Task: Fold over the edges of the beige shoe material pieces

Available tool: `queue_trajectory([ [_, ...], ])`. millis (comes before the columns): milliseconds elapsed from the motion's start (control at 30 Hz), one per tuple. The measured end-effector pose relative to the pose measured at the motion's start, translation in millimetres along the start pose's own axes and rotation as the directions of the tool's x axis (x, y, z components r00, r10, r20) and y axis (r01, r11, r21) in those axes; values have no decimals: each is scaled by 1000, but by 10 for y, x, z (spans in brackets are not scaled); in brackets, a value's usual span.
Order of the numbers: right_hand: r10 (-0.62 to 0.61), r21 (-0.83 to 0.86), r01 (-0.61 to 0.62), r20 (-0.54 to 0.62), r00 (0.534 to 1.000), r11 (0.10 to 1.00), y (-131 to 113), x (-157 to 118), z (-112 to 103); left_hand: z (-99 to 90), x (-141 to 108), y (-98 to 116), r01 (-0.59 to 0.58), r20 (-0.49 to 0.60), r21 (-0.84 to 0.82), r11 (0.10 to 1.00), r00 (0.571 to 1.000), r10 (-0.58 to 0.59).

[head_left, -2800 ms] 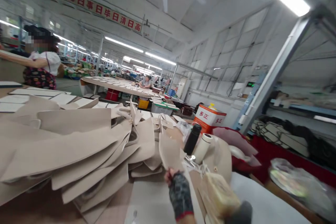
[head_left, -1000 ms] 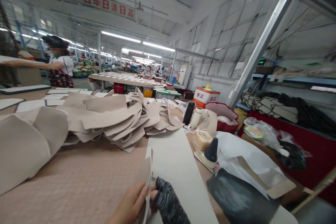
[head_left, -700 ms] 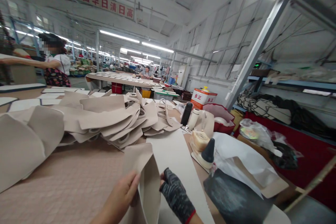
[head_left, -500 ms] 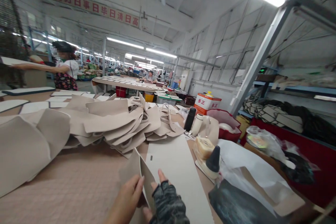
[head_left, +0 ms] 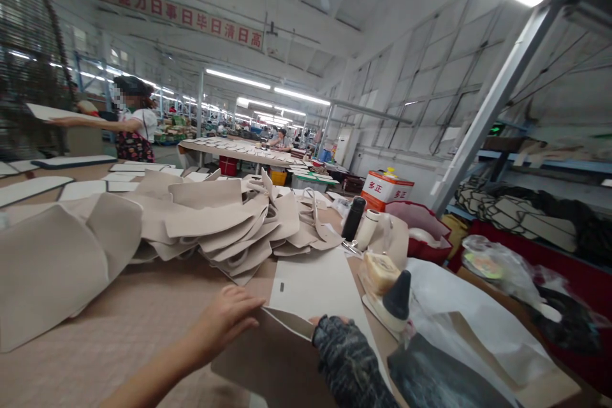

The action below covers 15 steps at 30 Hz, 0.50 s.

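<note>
My bare left hand (head_left: 224, 320) rests its fingers on the left edge of a beige leather piece (head_left: 268, 357) that lies near the table's front edge. My right hand (head_left: 347, 357), in a dark patterned fingerless glove, grips the same piece at its upper right edge. Just behind the piece a white card sheet (head_left: 313, 284) with a small slot lies flat on the brown table (head_left: 119, 331).
A heap of beige cut pieces (head_left: 210, 220) covers the middle of the table, with larger ones (head_left: 57, 261) at left. To the right stand a black bottle (head_left: 352, 218), a white roll (head_left: 367, 229), a yellow sponge (head_left: 380, 271), a black cone (head_left: 398, 296) and a red-white tin (head_left: 386, 190). A person (head_left: 129, 127) works at far left.
The beige piece, held upright and folded between both hands, has been lowered and spread flat on the table. My left hand moved to its left edge, the right hand to its right.
</note>
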State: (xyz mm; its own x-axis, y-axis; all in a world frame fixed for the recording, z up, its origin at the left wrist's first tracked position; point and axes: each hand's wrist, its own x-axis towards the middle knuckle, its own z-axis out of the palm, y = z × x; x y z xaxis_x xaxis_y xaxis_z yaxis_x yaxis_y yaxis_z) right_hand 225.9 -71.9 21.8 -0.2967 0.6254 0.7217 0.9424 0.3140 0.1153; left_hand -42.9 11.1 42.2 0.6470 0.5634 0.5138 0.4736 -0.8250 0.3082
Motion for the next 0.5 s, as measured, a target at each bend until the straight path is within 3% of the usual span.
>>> queue_trajectory([
  [67, -58, 60, 57, 15, 998, 997, 70, 43, -96, -33, 5, -11, 87, 102, -102, 991, 992, -77],
  [167, -95, 124, 93, 14, 995, 988, 151, 117, -222, -44, 26, 91, 231, 172, -237, 944, 966, -193],
  [300, -120, 67, 114, 108, 987, 991, 220, 179, -282, -104, 55, 239, 305, 231, -345, 888, 944, -235],
  [400, -115, -64, 129, 191, 975, 990, 203, 203, -299, -166, 66, 286, 315, 247, -320, 894, 938, -242],
  [500, -134, -216, 174, 190, 973, 961, 107, 244, -343, -183, 97, 335, 312, 294, -162, 936, 921, -256],
])
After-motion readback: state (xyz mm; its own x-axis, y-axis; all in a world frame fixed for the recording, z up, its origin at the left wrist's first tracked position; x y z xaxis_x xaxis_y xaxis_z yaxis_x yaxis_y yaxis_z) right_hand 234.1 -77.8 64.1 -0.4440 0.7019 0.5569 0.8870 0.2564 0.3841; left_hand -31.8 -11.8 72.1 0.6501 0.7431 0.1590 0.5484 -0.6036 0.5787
